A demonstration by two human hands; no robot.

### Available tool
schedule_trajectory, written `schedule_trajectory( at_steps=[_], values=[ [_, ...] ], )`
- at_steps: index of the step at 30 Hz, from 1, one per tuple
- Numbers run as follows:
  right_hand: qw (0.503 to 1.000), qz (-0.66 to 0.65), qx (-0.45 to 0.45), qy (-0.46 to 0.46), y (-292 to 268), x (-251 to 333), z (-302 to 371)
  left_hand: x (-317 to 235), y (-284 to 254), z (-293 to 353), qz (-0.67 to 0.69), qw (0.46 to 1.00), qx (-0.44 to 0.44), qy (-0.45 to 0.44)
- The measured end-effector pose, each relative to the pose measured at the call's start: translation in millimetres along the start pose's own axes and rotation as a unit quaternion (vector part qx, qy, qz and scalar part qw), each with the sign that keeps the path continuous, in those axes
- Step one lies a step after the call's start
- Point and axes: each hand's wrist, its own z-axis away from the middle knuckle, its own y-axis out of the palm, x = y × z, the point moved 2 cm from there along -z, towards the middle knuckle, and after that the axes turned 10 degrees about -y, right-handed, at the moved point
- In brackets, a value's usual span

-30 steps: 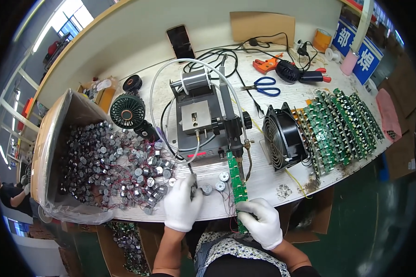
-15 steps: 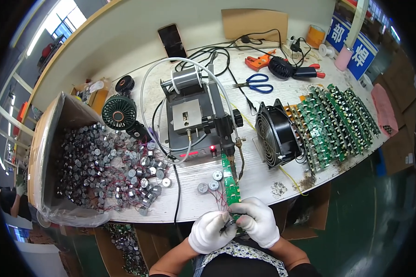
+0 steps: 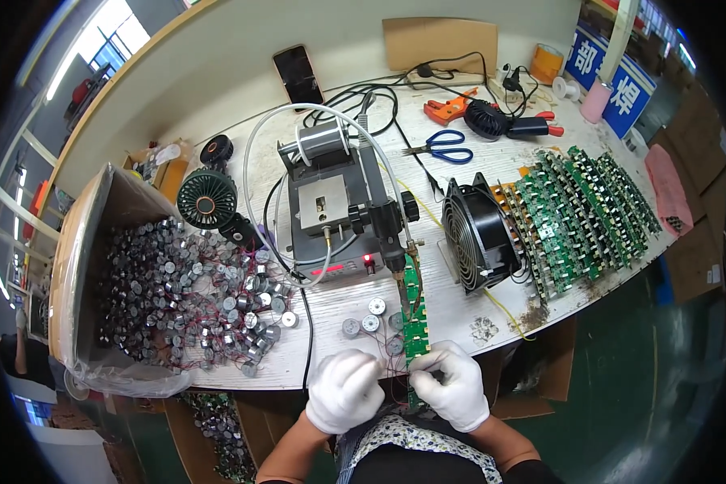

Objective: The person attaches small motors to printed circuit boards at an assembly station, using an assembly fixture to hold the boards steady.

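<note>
A long green circuit board strip (image 3: 416,323) lies under the soldering head and reaches past the table's near edge. My right hand (image 3: 452,389), in a white glove, pinches its near end. To the left of the strip, my gloved left hand (image 3: 345,394) is closed with its fingers curled; whatever lies between them is hidden. Several small round motors (image 3: 377,306) with thin red wires sit just left of the board. Above the strip, the soldering iron (image 3: 391,252) points down, its tip close to the board.
Behind stands a soldering machine (image 3: 328,206) with a solder spool (image 3: 323,142). A carton (image 3: 85,266) spills a heap of motors (image 3: 177,290) at left. At right are a black fan (image 3: 480,234) and rows of boards (image 3: 585,218). Blue-handled scissors (image 3: 444,148) lie farther back.
My left hand has moved left, away from my right hand and the board. The strip has shifted slightly right, and more motors now show beside it.
</note>
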Motion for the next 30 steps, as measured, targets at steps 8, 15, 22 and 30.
schedule_trajectory(
  at_steps=[8, 15, 22, 30],
  values=[
    [0.994, 0.077, -0.008, -0.072, 3.3, -0.6, 0.8, 11.6, 4.8, -6.3, -0.125, 0.991, -0.037, -0.037],
    [0.996, 0.067, -0.019, -0.048, 2.8, -5.1, 1.1, -19.8, 6.7, -7.7, 0.082, 0.992, 0.08, -0.051],
    [0.996, 0.079, -0.012, -0.043, -3.4, -5.2, 2.2, -19.6, 14.9, -11.4, 0.066, 0.993, 0.071, -0.071],
    [0.991, 0.108, -0.048, -0.068, -11.4, -2.3, 1.2, -6.7, 16.9, -10.7, 0.204, 0.944, 0.115, -0.233]
  ],
)
